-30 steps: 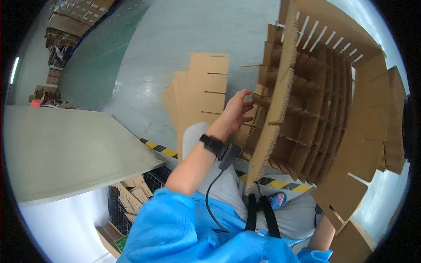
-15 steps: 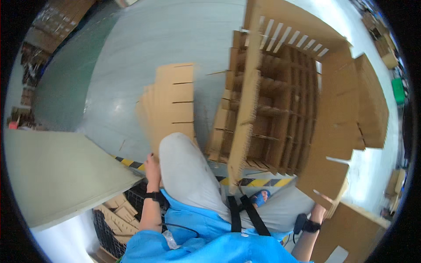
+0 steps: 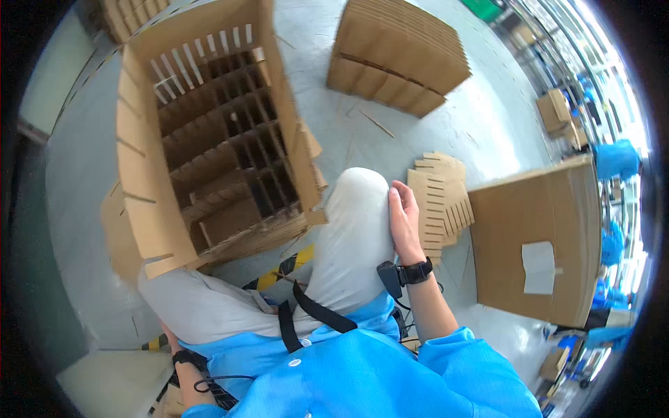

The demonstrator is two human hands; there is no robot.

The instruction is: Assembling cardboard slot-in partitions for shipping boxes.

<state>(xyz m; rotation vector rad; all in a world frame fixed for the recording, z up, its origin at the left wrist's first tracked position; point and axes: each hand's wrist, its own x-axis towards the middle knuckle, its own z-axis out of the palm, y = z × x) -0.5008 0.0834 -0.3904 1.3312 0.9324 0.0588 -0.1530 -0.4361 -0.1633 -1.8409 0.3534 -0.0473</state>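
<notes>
The floor [image 3: 418, 132] is smooth and pale grey, with a yellow and black stripe [image 3: 286, 268] running under the person's legs. It looks like a big work room with boxes all around.

The right hand [image 3: 404, 216] rests flat against the side of the right knee [image 3: 359, 202]. Its fingers [image 3: 397, 198] lie straight and close together and hold nothing. A black band [image 3: 416, 272] sits on that wrist. Just beside this hand, on the floor, is a small pile of slotted cardboard strips [image 3: 439, 202]. The hand is near them but not touching.

The left hand [image 3: 169, 338] is low by the person's hip, mostly hidden behind the leg, so you cannot tell how its fingers are.

A big cardboard grid [image 3: 216, 146] with many little square holes leans on the left leg. A tall brown box [image 3: 543, 237] stands to the right of the strips. A stack of flat cardboard [image 3: 401, 52] lies farther off on the floor.
</notes>
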